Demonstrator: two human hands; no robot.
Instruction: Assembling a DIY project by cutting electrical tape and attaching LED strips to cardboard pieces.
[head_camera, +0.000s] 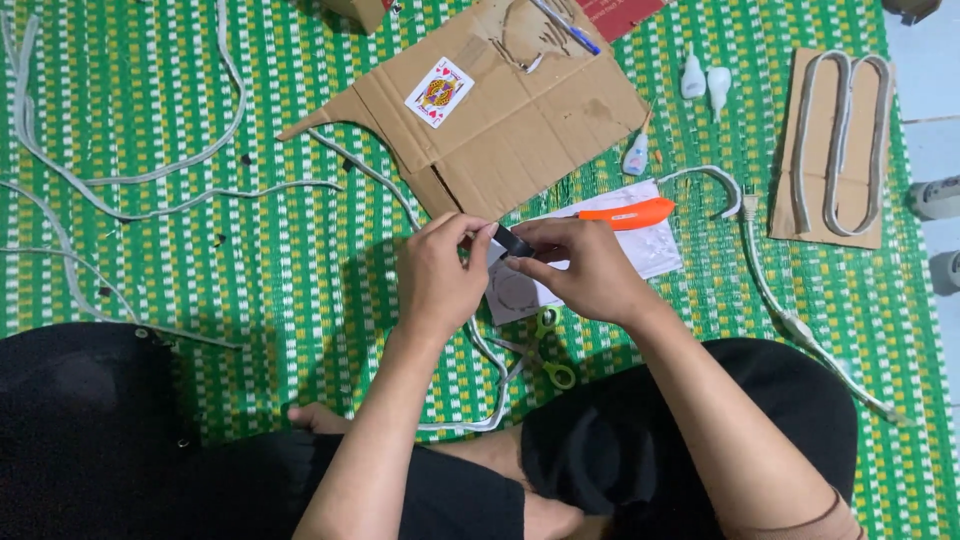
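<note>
My left hand (440, 272) and my right hand (585, 268) meet over a green and white woven mat (200, 90). Between their fingertips they pinch a small dark piece (513, 241), both hands gripping it. Under the hands lies a white paper sheet (655, 245) with drawn outlines. An orange utility knife (628, 213) rests on that sheet just beyond my right hand. Green-handled scissors (545, 350) lie on the mat below the hands, near my crossed legs.
A large flat cardboard piece (520, 120) with a playing card (438, 92) and a pen (565, 25) lies ahead. Small glue bottles (705, 80) stand to the right. White cords (120, 180) trail across the left mat. A cardboard strip with looped cord (835, 140) sits far right.
</note>
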